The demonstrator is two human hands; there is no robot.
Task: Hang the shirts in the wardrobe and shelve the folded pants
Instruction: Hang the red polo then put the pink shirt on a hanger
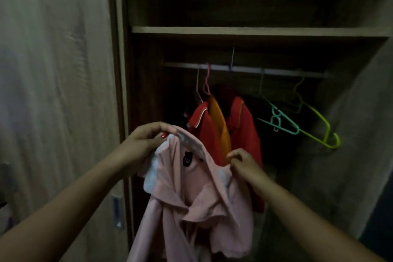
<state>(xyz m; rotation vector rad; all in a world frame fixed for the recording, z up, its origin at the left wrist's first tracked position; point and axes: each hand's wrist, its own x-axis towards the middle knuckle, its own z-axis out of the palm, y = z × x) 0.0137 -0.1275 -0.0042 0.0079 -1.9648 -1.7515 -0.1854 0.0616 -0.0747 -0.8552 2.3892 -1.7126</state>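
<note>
Left grip: left hand (pixel 146 140), fingers curled, pinching the top of the collar of the pale pink polo shirt (pixel 191 198) with white trim.
Right grip: right hand (pixel 244 164), thumb and fingertips nipped tight on the same collar, lower and further right.
Task's thing: one pink shirt, collar stretched between the two grips. Dark neck label just under the line joining them, body and sleeves hanging crumpled below both hands, in front of the open wardrobe. Cannot tell whether a hanger sits inside it.
Hands: two, bare forearms reaching in from the lower corners.
Hung shirts: two red polo shirts with pale collar piping, one (pixel 204 132) just beyond the gap between the grips, the other (pixel 244 130) directly above and behind the right grip.
Orange garment (pixel 221 125): one, hanging between the red pair and touching both, under a pink plastic hanger hook (pixel 206 78).
Empty hangers: two, a teal plastic hanger (pixel 282 123) and a yellow-green plastic hanger (pixel 319 134), up and well to the right of the right grip, both tilted and crossing each other.
Rail: one grey metal rail (pixel 244 69), high above both grips, carrying every hook.
Shelf: one pale wooden shelf board (pixel 255 31) over the rail, dark above it.
Door: one pale wood-grain wardrobe door (pixel 63 91) left of the left grip, with one recessed metal handle (pixel 117 210) below the left forearm.
Room: dim, with a rough grey wall (pixel 350 134) right of the right grip.
</note>
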